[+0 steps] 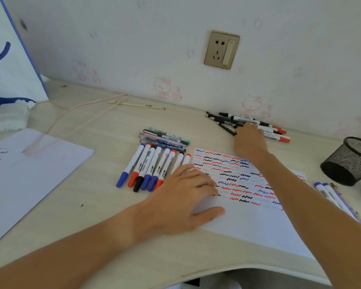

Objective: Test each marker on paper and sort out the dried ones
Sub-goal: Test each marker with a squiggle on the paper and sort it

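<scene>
Two bare hands work a desk; the left hand presses flat, fingers straight, on the scribbled test paper beside a row of markers; the right hand reaches onto the far marker pile, its grip hidden.

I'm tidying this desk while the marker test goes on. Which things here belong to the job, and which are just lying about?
Part of the job:
test paper
marker row
far marker pile
markers at right edge
left hand
right hand

Just lying about:
mesh pen cup
wall socket
pink cord
deer bag
</scene>
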